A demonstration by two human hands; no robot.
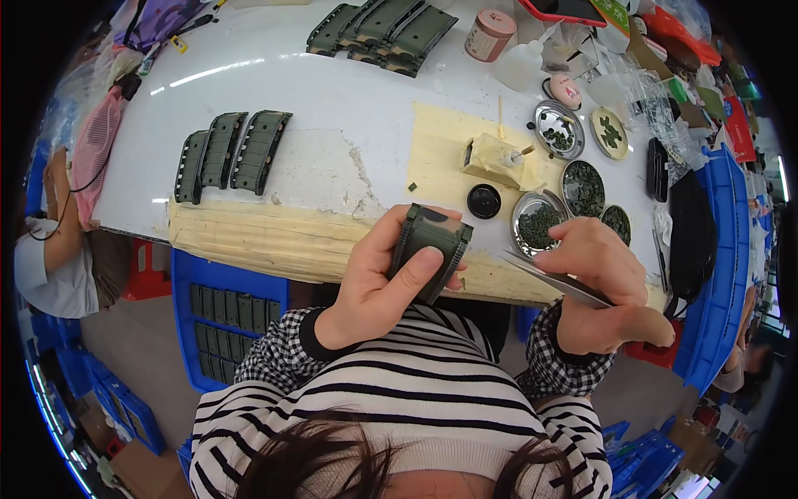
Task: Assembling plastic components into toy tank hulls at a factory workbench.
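In the head view, the person's left hand [362, 291] is wrapped around a green case [432, 241], its thumb pressed flat on the front and its fingers behind; the case is held tilted just above the near edge of the tabletop [307, 79], around the middle of that edge; the right hand [603, 262] pinches a thin, pointed metal tool [573, 289] between its fingers, the tip aimed toward the case but apart from it; this hand is over the right part of the near edge, close to a metal dish [514, 226] of small green bits [539, 226]; more round dishes stand beside it, toward the right edge; a round black lid [484, 201] lies just beyond the case, and a taped box [495, 164] with a stick poking up sits behind the lid; three green cases [223, 150] lie side by side toward the left edge, and a pile of similar cases [386, 29] rests by the far edge, left of a pink tin [490, 35]; yellow covering [266, 241] runs along the near edge, and below its left part stands a blue crate [182, 320] with rows of dark green cases [229, 308].
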